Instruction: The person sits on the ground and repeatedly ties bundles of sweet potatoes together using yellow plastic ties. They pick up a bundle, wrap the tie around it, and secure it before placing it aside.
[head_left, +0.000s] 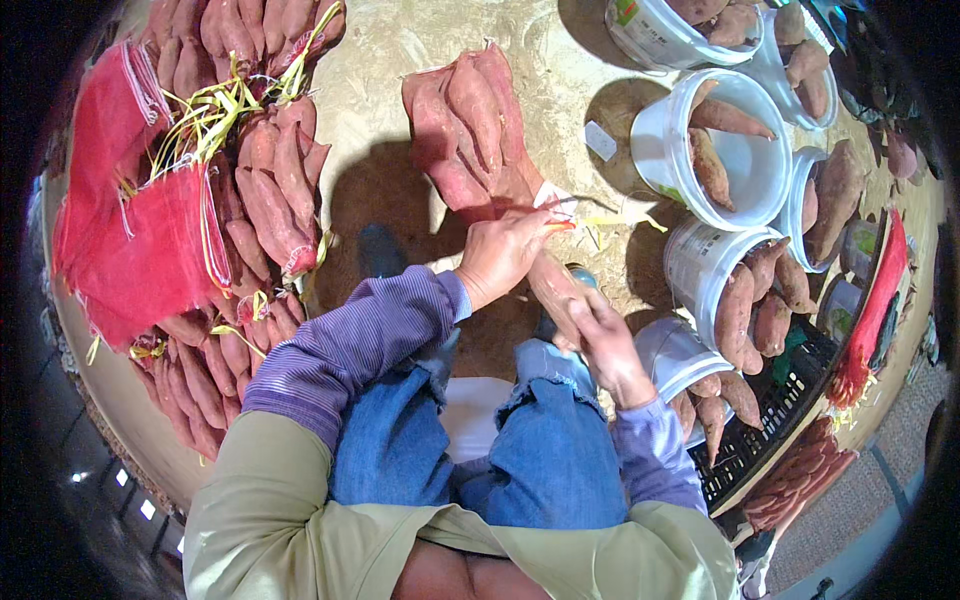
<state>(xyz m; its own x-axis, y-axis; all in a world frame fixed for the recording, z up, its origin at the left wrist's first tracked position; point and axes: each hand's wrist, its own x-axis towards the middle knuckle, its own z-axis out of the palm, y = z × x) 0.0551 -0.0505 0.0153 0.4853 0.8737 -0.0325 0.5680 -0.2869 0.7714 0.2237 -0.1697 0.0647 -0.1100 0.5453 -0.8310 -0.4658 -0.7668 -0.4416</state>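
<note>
A red mesh bag [462, 140] with several sweet potatoes inside lies on the floor ahead of me, its mouth turned toward my hands. My left hand [500, 255] is closed on the rim of the bag's mouth, where a white label and a yellow drawstring [610, 219] stick out to the right. In my right hand [607, 345] is a long sweet potato [553, 287], gripped by its near end. Its far end points at the bag's mouth, just beside my left fingers. Whether the tip is inside the bag is hidden.
To the right stand several white buckets [652, 155] with sweet potatoes, beside a black crate [765, 425]. Filled mesh bags [270, 205] are piled at left, with folded red bags [150, 235] on them. A small white tag [600, 141] lies on the floor.
</note>
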